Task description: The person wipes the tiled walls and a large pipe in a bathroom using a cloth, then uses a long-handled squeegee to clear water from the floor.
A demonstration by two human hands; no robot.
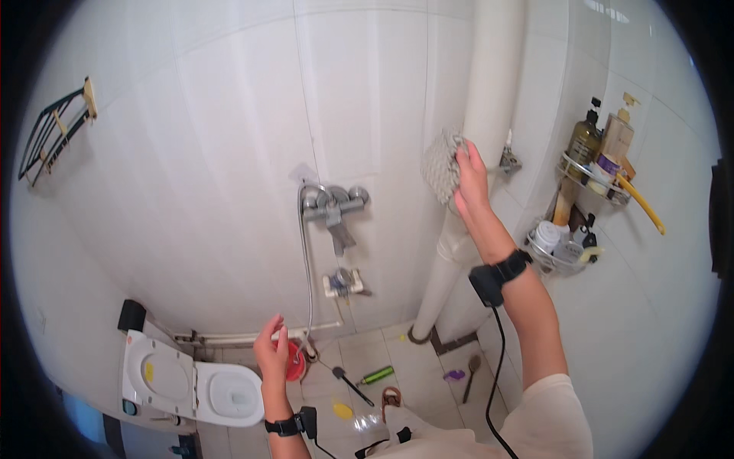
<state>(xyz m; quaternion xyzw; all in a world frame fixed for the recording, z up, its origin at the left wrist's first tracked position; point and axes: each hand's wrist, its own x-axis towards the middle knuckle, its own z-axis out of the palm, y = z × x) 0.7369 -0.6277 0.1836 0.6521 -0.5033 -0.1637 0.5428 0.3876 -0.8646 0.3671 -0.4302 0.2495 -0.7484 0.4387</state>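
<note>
My right hand [472, 177] is raised with its fingers closed on a grey shaggy cleaning cloth [441, 167]. The cloth lies between the white tiled wall [382, 99] and a thick white pipe [497, 69], seemingly against the wall beside the pipe. Lower down, my left hand [271, 348] hangs with its fingers apart and nothing visible in it. Just behind it, partly hidden, is a red bucket [296, 361]. On the wall between my hands sits a metal shower mixer [334, 208] with a hose [303, 260] running down towards the bucket.
Two wire corner shelves [604, 183] at right carry bottles, jars and a yellow-handled tool [642, 205]. A toilet [233, 394] with raised lid stands at lower left. On the floor lie a black brush [352, 385], a green cylinder [377, 375] and a brown long-handled brush [470, 375]. A black rack [55, 130] hangs upper left.
</note>
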